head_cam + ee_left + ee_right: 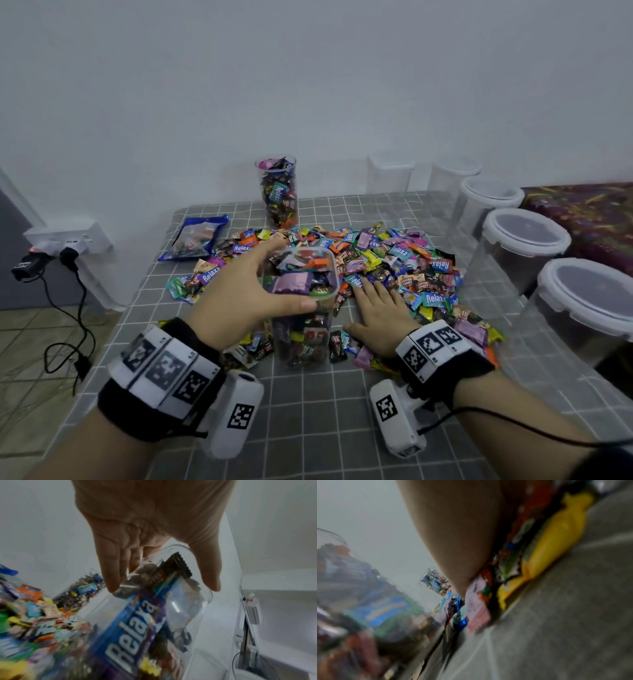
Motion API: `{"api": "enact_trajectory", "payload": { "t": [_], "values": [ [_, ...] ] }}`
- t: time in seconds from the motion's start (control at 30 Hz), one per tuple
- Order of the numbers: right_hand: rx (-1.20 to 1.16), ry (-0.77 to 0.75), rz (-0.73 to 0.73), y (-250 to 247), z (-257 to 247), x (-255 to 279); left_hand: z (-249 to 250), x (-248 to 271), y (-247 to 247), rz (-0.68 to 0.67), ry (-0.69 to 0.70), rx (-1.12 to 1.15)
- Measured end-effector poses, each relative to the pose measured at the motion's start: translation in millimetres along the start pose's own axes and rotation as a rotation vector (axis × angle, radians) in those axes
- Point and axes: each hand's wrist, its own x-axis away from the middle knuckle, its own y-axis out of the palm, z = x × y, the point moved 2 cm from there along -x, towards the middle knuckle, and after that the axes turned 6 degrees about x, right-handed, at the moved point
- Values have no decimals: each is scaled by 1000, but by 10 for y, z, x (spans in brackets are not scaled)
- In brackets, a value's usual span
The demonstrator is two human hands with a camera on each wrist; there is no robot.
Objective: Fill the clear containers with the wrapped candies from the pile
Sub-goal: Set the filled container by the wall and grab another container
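A grey cloth with a white grid covers the tabletop [308, 421], which stands against a plain pale wall. Nearest the person, the left hand [236, 301] curls round the rim of a tall clear plastic container [301, 308], thumb on the near side and fingers [111, 574] on the far side; it stands upright and is packed almost to the brim with wrapped candies. Just beside it the right hand [380, 315] lies flat, fingers straight, pressing on the near edge of the colourful pile of wrapped candies [394, 267]. Farther back a second, filled clear container [277, 192] stands by the wall, a blue plastic bag [193, 240] lies to its left, and lidded empty clear tubs [520, 246] line the right side. The candies look light and slick in their foil, likely to slide from a loose scoop, so gathering them under cupped fingers seems best; the full container, smooth-walled and heavier, is safest gripped around its body.
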Motion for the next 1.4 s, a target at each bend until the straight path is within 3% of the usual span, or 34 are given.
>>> {"api": "enact_trajectory", "payload": {
  "t": [0.17,0.3,0.57,0.97,1.1,1.3,1.4],
  "values": [
    [-4,-12,0,-2,1,9,337,-357,-179,80,77,136],
    [-21,-26,0,-14,11,24,617,-871,-235,201,138,116],
    [-52,-47,26,19,36,-5,535,-2016,45,399,64,70],
    [-123,-73,73,21,51,-25,-18,-2871,550,390,-100,-16],
    [-134,-75,74,10,44,-14,-57,-2957,564,369,-145,-33],
    [-136,-75,67,-1,39,-3,108,-2932,569,210,-174,-200],
    [-139,-74,69,0,37,-8,174,-2909,582,286,-159,-252]
  ]
}}
